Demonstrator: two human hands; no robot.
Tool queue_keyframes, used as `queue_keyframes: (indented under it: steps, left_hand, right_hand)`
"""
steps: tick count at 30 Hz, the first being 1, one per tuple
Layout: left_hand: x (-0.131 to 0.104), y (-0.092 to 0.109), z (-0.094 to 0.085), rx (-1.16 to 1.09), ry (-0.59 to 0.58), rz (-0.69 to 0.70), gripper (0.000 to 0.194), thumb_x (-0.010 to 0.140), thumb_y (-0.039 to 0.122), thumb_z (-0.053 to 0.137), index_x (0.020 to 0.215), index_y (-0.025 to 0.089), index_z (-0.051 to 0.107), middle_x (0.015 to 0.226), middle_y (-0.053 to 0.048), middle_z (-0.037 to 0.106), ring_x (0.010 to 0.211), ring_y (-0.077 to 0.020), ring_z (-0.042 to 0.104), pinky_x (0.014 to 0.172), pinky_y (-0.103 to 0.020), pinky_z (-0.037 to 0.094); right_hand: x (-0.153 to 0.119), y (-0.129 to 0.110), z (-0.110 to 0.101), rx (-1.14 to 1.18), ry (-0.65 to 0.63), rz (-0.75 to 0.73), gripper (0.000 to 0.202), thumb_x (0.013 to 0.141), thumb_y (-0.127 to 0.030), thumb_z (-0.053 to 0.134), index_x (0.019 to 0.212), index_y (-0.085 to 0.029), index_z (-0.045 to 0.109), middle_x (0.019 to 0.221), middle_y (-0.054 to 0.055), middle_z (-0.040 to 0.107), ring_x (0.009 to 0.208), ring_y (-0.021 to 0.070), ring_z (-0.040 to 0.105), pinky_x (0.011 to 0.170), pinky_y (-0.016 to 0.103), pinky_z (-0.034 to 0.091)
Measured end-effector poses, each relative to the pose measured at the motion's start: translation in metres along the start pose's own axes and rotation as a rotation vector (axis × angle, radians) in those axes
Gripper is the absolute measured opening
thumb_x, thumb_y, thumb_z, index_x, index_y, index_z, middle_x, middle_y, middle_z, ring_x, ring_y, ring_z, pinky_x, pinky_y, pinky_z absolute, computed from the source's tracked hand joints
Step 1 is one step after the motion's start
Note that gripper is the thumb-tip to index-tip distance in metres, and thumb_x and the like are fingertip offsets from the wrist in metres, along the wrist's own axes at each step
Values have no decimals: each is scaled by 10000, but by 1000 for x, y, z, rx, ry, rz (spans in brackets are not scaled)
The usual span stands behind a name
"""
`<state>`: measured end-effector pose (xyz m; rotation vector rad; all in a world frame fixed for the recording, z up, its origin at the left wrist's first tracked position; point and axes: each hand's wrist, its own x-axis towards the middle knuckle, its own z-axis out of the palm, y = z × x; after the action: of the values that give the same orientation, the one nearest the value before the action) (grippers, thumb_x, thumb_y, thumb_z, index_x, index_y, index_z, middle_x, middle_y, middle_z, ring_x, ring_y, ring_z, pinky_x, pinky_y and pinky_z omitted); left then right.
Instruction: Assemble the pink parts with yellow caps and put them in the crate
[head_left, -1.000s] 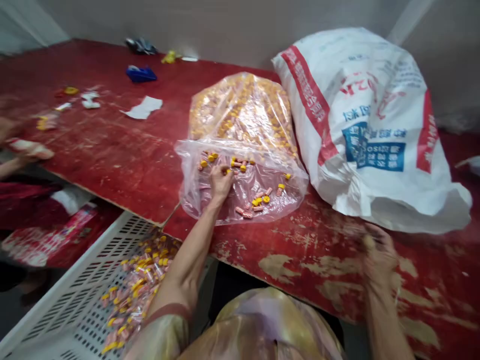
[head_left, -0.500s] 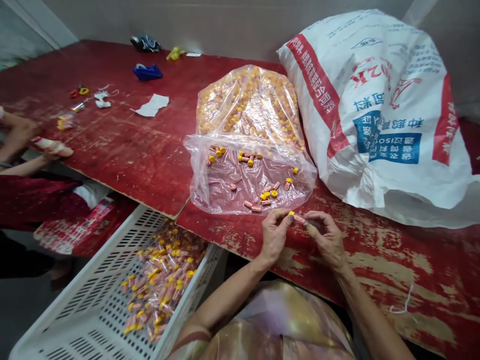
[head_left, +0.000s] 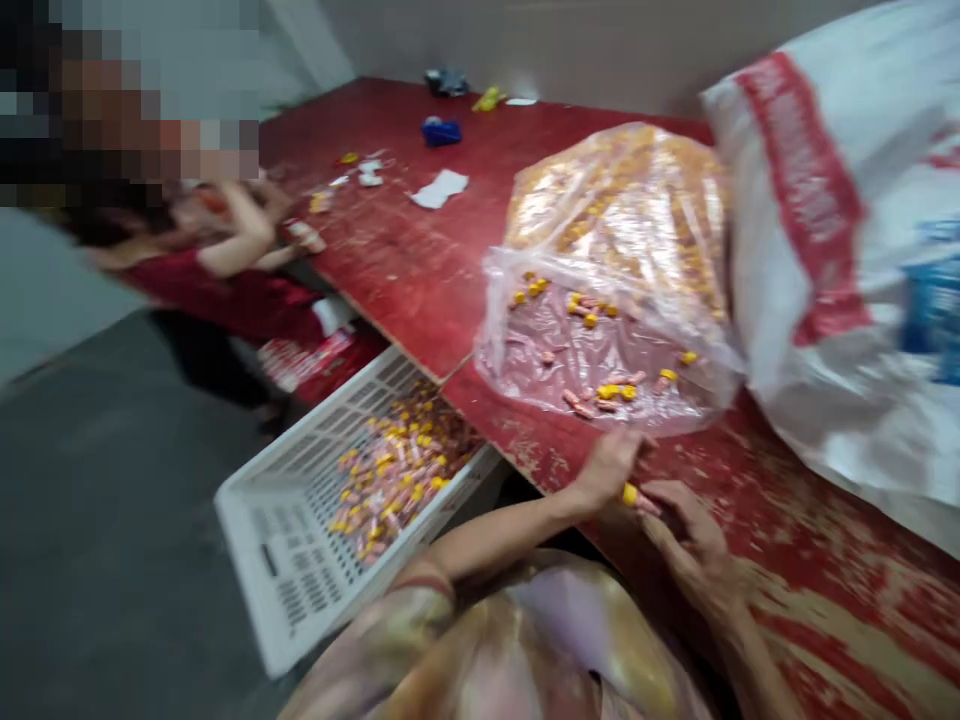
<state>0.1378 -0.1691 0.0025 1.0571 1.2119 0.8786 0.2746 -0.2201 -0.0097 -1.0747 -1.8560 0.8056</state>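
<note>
My left hand and my right hand meet at the near edge of the red table. Between their fingertips they hold one small pink piece with a yellow cap. Just beyond the hands lies a clear plastic bag, open toward me, with loose pink and yellow pieces in its mouth and many more packed at its back. The picture is blurred by motion.
A white slotted crate with several finished pieces sits below the table edge at my left. A big white woven sack leans at the right. Another person in red works at the table's left. Paper scraps and a blue object lie far back.
My left hand left the bag and joined my right hand on one capped piece. Since then the view has swung left, bringing the crate, the floor and the other person into sight.
</note>
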Motion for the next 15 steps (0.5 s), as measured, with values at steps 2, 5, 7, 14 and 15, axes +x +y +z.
queue_keyframes:
  steps: [2,5,7,14,15]
  left_hand:
    - [0,-2,4,-33,-72,-76,559,907,540,304,870,134,688,725,-78,640,619,-154,567,584,-276,495]
    - [-5,-3,3,-19,-192,-159,567,901,557,276,884,139,658,730,-59,621,640,-148,566,612,-271,484]
    - [-13,0,-4,96,-178,-134,548,905,542,262,827,152,638,746,-53,613,705,-152,565,681,-273,471]
    - [-45,10,-80,106,-119,-153,305,798,450,504,745,169,609,547,30,502,436,-85,385,423,-212,300]
    - [-50,8,-99,128,67,-139,288,767,441,542,764,166,629,564,29,525,444,-86,396,428,-210,309]
  right_hand:
    - [-7,-3,3,-43,-48,-131,190,921,-211,492,1104,-188,537,1039,66,575,997,157,568,845,240,467]
    - [-13,-3,11,-98,-61,-239,193,921,-201,488,1107,-158,518,1056,92,563,1058,185,546,908,272,440]
    - [-11,-3,19,-147,-77,-293,222,929,-210,472,1140,-147,501,1047,105,555,1017,198,556,874,297,457]
    - [3,9,5,-369,21,-269,349,929,-279,475,1272,-215,450,1161,128,516,1050,274,527,852,438,479]
    - [1,11,-7,-365,79,-186,356,931,-289,472,1281,-228,451,1143,117,526,1034,266,539,848,431,484]
